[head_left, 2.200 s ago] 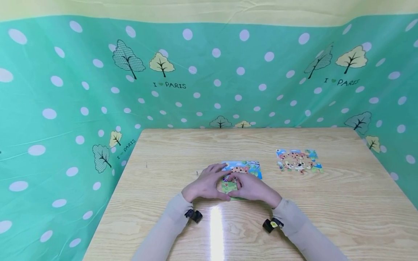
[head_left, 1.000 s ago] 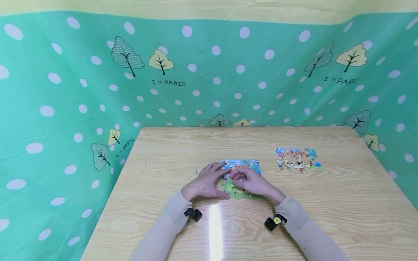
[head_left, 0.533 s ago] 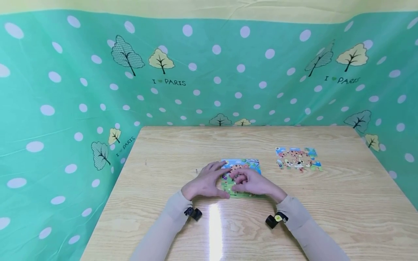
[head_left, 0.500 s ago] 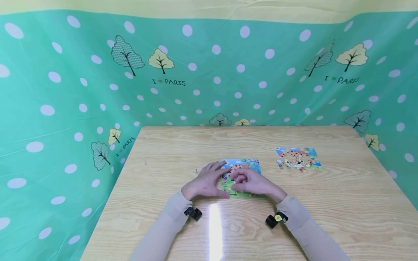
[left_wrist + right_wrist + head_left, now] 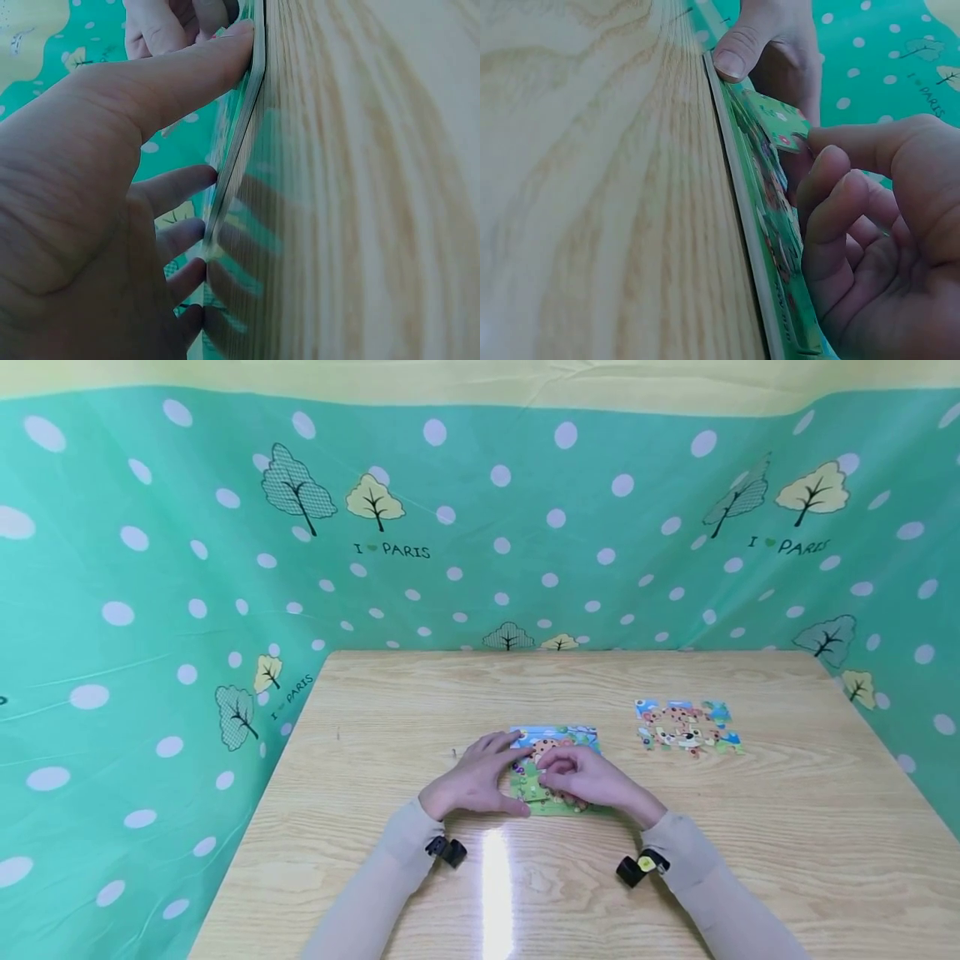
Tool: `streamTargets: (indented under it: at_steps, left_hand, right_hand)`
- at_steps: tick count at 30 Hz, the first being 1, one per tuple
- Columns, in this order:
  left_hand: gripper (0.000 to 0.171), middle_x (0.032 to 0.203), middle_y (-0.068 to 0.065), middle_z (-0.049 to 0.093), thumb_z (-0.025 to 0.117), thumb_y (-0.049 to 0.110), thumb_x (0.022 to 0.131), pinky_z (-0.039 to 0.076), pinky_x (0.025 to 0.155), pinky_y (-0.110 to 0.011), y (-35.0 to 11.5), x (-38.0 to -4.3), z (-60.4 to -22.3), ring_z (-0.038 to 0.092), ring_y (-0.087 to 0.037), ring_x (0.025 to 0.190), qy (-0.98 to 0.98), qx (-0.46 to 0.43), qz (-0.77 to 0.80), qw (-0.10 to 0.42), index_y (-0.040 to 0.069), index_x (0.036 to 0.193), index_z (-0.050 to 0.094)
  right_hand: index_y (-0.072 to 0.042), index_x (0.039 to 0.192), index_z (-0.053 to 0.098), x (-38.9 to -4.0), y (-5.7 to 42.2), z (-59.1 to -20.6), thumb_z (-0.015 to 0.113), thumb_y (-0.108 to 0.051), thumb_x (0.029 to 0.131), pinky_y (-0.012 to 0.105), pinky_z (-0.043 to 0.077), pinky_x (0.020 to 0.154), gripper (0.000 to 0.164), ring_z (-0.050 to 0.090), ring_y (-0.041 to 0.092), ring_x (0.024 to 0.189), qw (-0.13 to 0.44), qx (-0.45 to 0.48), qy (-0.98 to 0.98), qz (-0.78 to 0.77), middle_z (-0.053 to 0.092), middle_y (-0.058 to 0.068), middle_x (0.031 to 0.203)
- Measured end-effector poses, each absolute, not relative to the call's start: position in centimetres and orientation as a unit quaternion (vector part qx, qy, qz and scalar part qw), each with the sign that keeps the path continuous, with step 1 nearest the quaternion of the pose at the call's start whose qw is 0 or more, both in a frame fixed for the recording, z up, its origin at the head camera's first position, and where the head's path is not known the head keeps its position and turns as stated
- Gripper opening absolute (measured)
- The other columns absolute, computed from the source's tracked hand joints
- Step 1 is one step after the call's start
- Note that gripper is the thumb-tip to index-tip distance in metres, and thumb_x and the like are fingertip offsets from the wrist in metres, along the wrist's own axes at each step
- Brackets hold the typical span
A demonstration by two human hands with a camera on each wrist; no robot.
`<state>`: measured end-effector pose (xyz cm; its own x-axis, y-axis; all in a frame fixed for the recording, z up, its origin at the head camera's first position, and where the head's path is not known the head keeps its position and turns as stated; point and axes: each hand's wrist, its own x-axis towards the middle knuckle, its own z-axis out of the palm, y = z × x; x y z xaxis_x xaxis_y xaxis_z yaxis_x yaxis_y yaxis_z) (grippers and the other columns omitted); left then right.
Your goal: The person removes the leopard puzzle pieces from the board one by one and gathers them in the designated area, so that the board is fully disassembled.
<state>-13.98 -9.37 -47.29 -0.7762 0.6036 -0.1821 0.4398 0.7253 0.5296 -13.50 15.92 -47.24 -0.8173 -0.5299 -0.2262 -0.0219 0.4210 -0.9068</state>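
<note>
A picture puzzle board (image 5: 581,733) with a blue top and green bottom lies flat on the table, partly covered by both hands. The left hand (image 5: 477,779) rests along the board's left side, fingers spread, thumb (image 5: 214,56) on the near-left corner. Over the board's lower half, the right hand (image 5: 592,775) pinches a green puzzle piece (image 5: 780,124) with small flowers between thumb and forefinger. The piece is tilted up, its lower edge close over the board near the left thumb. Several spotted and green pieces (image 5: 776,232) lie on the board beneath the right hand.
Several loose pieces (image 5: 678,735), laid out as a spotted animal with gaps between them, lie to the right of the board. The wood-grain table (image 5: 412,693) is backed by a green dotted cloth (image 5: 420,585). A black camera sits on each wrist.
The right hand has shifted slightly right, away from the left thumb. Its spread thumb and fingers have come together, pinching the green piece, which is tilted up. The left hand stays in place.
</note>
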Motion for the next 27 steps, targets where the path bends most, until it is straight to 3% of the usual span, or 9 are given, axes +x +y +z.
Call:
streamTargets:
  at_steps: [9, 22, 27]
  left_hand:
    - [0.105, 0.18, -0.002, 0.017, 0.085, 0.062, 0.081, 0.013, 0.133, -0.065, -9.4, -13.9, -47.2, 0.014, -0.035, 0.166, 0.912, 0.285, 0.237, 0.174, 0.027, 0.167, 0.038]
    - [0.104, 0.181, -0.001, 0.017, 0.085, 0.061, 0.081, 0.014, 0.133, -0.065, -9.3, -13.8, -47.0, 0.014, -0.035, 0.166, 0.912, 0.285, 0.236, 0.176, 0.028, 0.167, 0.037]
    - [0.104, 0.18, -0.002, 0.017, 0.085, 0.061, 0.081, 0.014, 0.133, -0.065, -9.3, -13.8, -47.0, 0.014, -0.035, 0.166, 0.912, 0.285, 0.237, 0.177, 0.028, 0.167, 0.038]
  right_hand:
    - [-0.004, 0.121, 0.07, -13.5, 16.8, -47.2, 0.072, -0.021, 0.101, 0.021, 0.044, 0.048, 0.026, 0.052, 0.008, 0.053, 0.205, -0.16, 0.813, -0.522, 0.073, 0.004, 0.081]
    - [-0.001, 0.124, 0.068, -13.5, 18.5, -47.4, 0.074, -0.022, 0.101, 0.024, 0.05, 0.055, 0.032, 0.056, 0.011, 0.061, 0.184, -0.135, 0.816, -0.531, 0.076, 0.012, 0.092]
    - [-0.003, 0.126, 0.069, -13.5, 19.3, -47.4, 0.074, -0.025, 0.102, 0.026, 0.052, 0.056, 0.033, 0.057, 0.012, 0.061, 0.176, -0.124, 0.821, -0.529, 0.078, 0.009, 0.095]
